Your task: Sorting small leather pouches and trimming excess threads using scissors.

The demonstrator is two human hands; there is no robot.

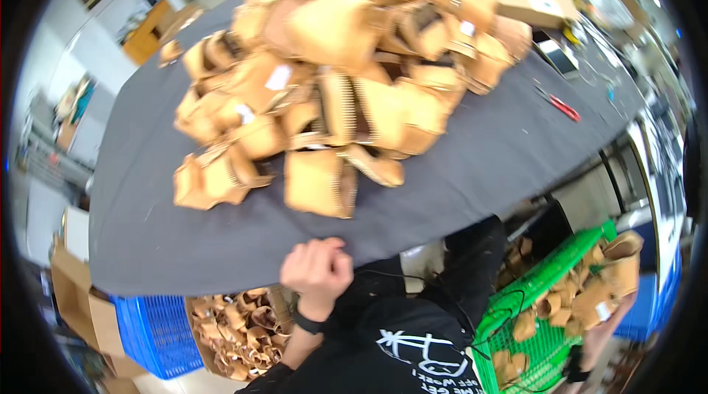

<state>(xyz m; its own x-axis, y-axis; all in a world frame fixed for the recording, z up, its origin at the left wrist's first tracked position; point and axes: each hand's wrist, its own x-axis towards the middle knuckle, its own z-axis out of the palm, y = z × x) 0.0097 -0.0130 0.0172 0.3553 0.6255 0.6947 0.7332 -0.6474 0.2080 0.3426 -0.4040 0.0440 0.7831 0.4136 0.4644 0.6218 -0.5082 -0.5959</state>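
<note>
My left hand (317,272) is curled closed at the near edge of the dark grey table, below the heap, with nothing visible in it. At the lower right, my right hand (613,318) is over the green crate (542,346), its fingers mostly hidden behind the tan leather piece (596,304) it grips. A taller tan piece (624,270) rises beside it. A large heap of tan leather pieces (335,29), curved and open, with ridged edges and some white labels, covers the middle and far part of the table (472,165). The picture is slightly blurred.
Red-handled pliers (564,107) and a phone-like dark device (558,57) lie at the table's right. A cardboard box (527,2) stands behind the heap. Below the table's left edge are a blue crate (158,335) and a container of small tan pieces (240,328). A cable hangs by the green crate.
</note>
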